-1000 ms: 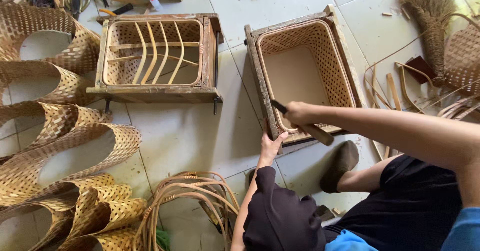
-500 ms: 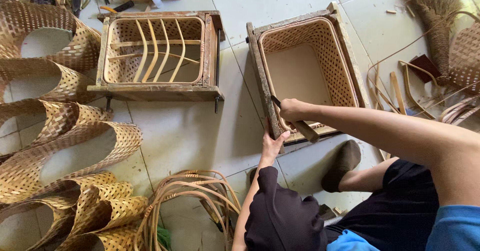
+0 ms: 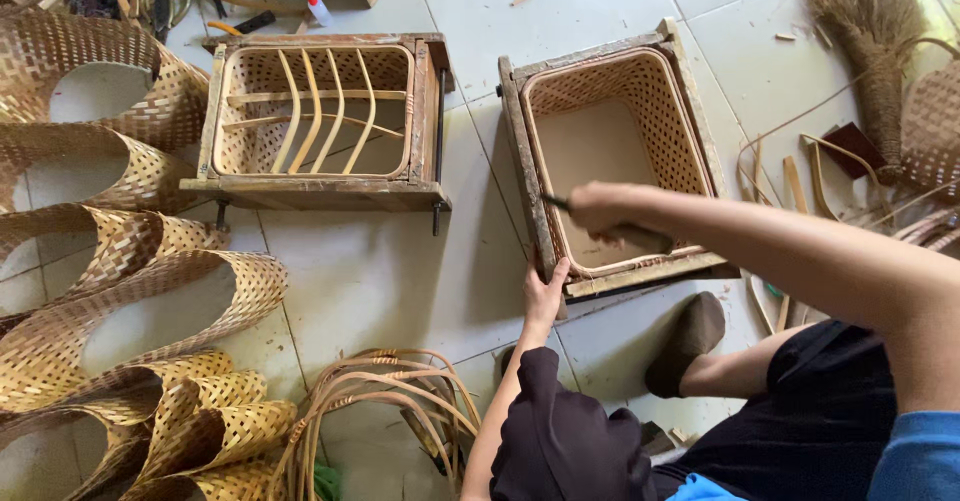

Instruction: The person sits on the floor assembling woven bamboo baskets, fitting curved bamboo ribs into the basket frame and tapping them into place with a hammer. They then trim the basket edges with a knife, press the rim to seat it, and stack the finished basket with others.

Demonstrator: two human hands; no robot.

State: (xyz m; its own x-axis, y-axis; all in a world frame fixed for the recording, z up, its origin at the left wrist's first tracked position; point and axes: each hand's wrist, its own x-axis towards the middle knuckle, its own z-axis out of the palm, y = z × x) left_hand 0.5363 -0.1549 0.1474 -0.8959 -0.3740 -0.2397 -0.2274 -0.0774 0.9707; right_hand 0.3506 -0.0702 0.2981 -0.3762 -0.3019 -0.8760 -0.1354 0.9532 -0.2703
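Observation:
A woven rattan basket sits inside a square wooden frame on the tiled floor. My right hand grips a tool with a wooden handle and a dark blade tip at the basket's near-left rim. My left hand rests on the frame's near-left corner, fingers pressed against the wood.
A second wooden frame holding a basket with curved ribs stands to the left. Woven bamboo sheets curl in a stack at far left. Rattan loops lie near my knee. A broom and rattan strips lie at right.
My right hand with the tool has shifted slightly left and up along the basket's near rim. The left hand stays on the frame corner.

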